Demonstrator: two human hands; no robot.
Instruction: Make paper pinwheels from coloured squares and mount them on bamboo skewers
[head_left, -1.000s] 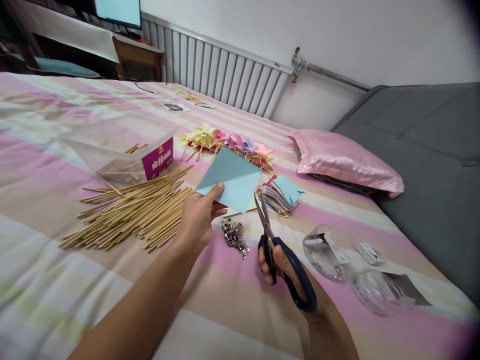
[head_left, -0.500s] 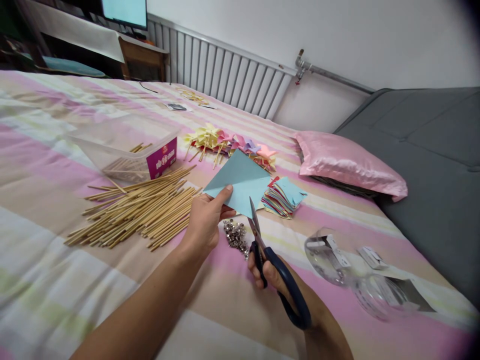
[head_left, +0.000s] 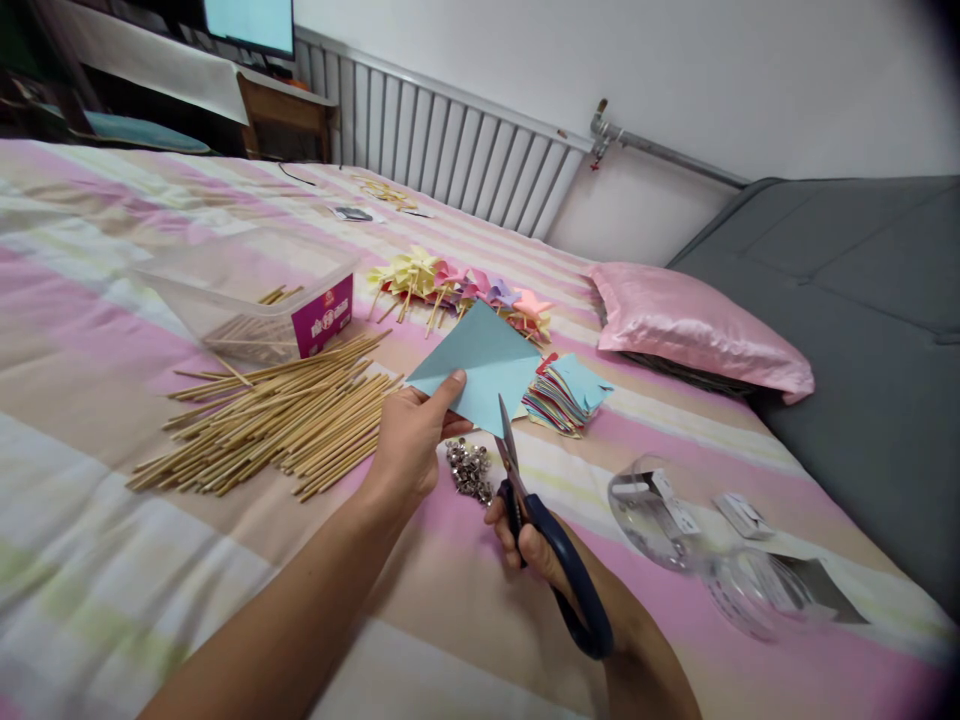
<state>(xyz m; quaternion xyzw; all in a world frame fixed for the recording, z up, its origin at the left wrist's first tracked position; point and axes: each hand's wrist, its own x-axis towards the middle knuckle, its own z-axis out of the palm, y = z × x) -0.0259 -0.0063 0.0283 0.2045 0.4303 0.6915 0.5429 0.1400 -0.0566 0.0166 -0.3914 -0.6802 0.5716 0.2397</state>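
My left hand (head_left: 420, 425) pinches a light blue square of paper (head_left: 484, 355) by its near left edge, thumb on top. Faint crease lines show on the paper. My right hand (head_left: 529, 545) is closed round the dark blue handles of a pair of scissors (head_left: 568, 560). Their blades point up and away from me, slightly parted, at the paper's near corner. Below the paper lies a heap of small silvery metal pins (head_left: 469, 470). Just right of the paper is a stack of coloured paper squares (head_left: 568, 393), light blue on top.
Left of my hand lies a spread of thin wooden sticks (head_left: 277, 420), beside a clear plastic box (head_left: 247, 290) with a few more. Beyond the paper sit several paper pinwheels (head_left: 442, 280). Clear round containers (head_left: 660, 510) lie at right, near a pink pillow (head_left: 690, 325).
My right hand and the scissor handles have shifted slightly left, with the blades closing a little at the paper's near corner. My left hand holds the paper in the same place.
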